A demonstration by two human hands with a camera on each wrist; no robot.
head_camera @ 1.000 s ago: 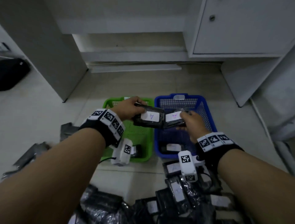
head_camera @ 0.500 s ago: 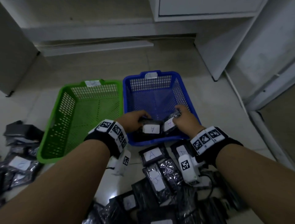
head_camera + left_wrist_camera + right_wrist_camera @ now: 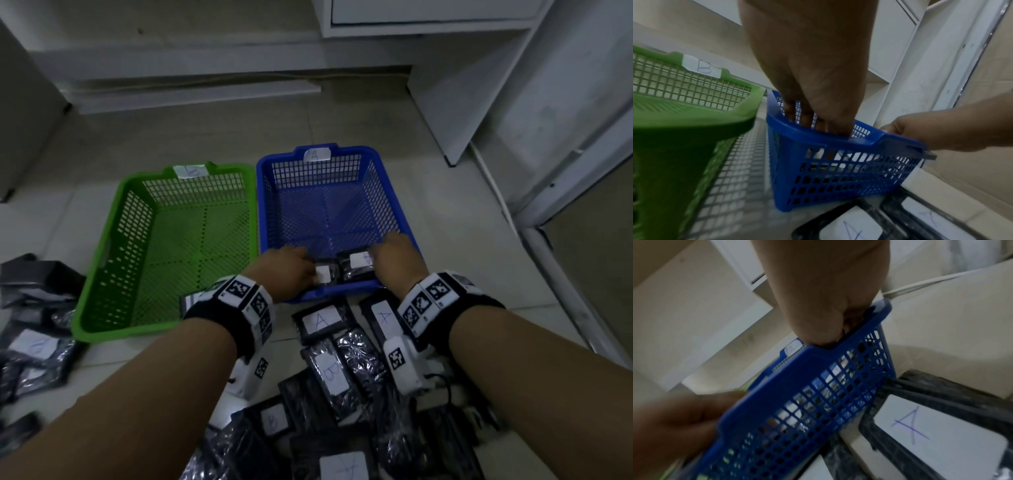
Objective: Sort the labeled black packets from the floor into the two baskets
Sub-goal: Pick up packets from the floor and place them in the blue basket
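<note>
Two black packets lie at the near end of the blue basket (image 3: 329, 205), just inside its near wall; the left packet (image 3: 325, 274) shows a white label half covered by the left hand (image 3: 287, 270), and the right packet (image 3: 356, 265) shows a white label with a mark too blurred to read, touching the right hand (image 3: 394, 257). Both hands reach over the basket's near rim with the forearms stretched forward and the wrists bent down; in the left wrist view the left hand's fingers (image 3: 807, 116) point straight down into the basket, fairly straight, and whether they pinch the packet cannot be told, as the rim hides the tips; in the right wrist view the right hand's fingers (image 3: 818, 331) curl at the rim, and whether they clasp the packet or nothing cannot be told either. The blue basket carries a tag marked A on its far rim; the green basket (image 3: 171, 246) stands just beside it on the left, tagged B, one of each colour. Near the blue basket's near wall a pile of packets (image 3: 329, 373) lies on the floor; labels A, A, B and another A can be read, the rest being overlapped or cut off by the frame's lower edge; a second heap (image 3: 30, 346) lies left of the green basket, blurred.
</note>
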